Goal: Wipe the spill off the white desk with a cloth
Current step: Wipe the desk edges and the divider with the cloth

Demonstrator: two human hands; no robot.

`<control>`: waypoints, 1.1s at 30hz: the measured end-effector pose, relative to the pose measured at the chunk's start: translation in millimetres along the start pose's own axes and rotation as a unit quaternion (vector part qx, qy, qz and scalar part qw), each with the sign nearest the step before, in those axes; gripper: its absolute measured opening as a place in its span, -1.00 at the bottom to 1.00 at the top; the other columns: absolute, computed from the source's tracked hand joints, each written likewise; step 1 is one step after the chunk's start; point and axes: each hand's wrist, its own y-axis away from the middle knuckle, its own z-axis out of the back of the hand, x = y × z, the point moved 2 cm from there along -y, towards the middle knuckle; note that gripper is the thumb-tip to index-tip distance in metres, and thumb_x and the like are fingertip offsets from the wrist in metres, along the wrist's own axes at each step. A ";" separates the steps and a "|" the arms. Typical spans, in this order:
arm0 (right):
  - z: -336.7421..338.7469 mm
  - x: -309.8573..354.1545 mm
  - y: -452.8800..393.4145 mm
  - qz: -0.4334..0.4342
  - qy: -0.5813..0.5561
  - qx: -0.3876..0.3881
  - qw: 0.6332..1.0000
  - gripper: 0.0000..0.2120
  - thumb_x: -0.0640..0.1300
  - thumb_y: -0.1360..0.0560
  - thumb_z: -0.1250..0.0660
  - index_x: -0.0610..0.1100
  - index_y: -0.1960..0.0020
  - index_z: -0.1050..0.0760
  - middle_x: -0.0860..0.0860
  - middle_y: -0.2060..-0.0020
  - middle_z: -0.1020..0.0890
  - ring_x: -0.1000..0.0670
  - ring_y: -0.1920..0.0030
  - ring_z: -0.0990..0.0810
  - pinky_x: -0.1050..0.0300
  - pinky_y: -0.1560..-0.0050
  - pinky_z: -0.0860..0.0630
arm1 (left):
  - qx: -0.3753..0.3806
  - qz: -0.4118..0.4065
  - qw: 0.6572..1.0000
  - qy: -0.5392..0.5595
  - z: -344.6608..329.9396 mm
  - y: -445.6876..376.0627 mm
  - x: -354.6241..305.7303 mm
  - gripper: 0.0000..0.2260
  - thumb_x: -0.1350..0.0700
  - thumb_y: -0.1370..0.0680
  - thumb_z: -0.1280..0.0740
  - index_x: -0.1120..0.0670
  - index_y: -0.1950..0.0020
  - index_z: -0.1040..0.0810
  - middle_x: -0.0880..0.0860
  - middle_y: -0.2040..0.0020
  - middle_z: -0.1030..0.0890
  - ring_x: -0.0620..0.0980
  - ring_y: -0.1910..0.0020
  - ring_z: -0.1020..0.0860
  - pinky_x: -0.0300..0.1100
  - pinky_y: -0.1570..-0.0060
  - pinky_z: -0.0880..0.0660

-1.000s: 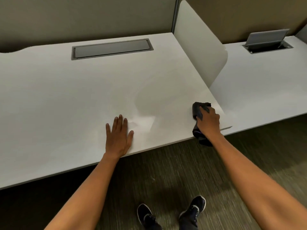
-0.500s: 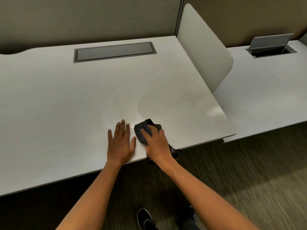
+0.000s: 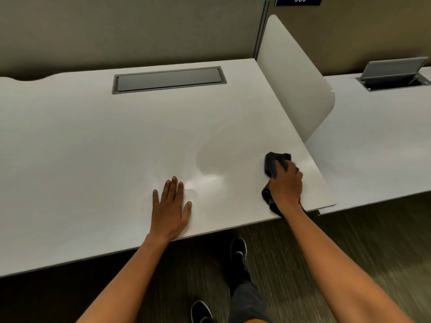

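A grey cable hatch (image 3: 169, 79) lies shut, flush near the back edge of the nearer worktop. A white rounded divider panel (image 3: 296, 78) stands upright along that worktop's right edge. Past it, a neighbouring desk (image 3: 377, 145) carries a second hatch (image 3: 394, 75) near its back edge, lid propped open. A dark sign reading 305 (image 3: 299, 0) hangs on the partition wall (image 3: 128, 26). Dark shoes (image 3: 238, 250) stand on striped carpet (image 3: 349, 231).

Left hand (image 3: 171, 207) lies flat (fingers straight); right hand (image 3: 286, 184) grips.
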 end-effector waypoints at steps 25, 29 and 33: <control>29.3 110.9 -323.2 0.160 -0.161 -0.068 0.971 -0.58 -0.19 -0.57 -0.30 -0.10 -0.42 -0.41 -0.13 -0.40 -0.38 -0.24 -0.16 -0.43 -0.03 -0.06 -0.50 | -0.071 0.055 0.995 0.039 80.3 -245.2 -75.7 -0.24 -0.33 -0.52 0.26 0.05 -0.64 0.11 -0.02 -0.63 0.20 -0.05 -0.60 0.27 0.10 -0.55 0.30; 13.4 129.9 -370.6 0.162 -0.163 -0.051 0.972 -0.58 -0.17 -0.58 -0.29 -0.08 -0.43 -0.40 -0.12 -0.42 -0.35 -0.22 -0.19 -0.41 -0.05 -0.11 -0.52 | -0.082 0.073 0.993 0.041 84.7 -286.8 -76.9 -0.23 -0.34 -0.52 0.26 0.06 -0.64 0.07 -0.02 -0.64 0.19 -0.05 -0.60 0.26 0.10 -0.55 0.28; -5.2 148.0 -413.3 0.163 -0.144 -0.041 0.975 -0.58 -0.13 -0.59 -0.27 -0.06 -0.44 -0.38 -0.10 -0.43 -0.34 -0.22 -0.20 -0.40 -0.03 -0.12 -0.50 | -0.081 0.076 0.993 0.035 93.5 -323.6 -76.1 -0.22 -0.34 -0.52 0.25 0.05 -0.64 0.07 -0.02 -0.64 0.19 -0.05 -0.61 0.26 0.11 -0.55 0.28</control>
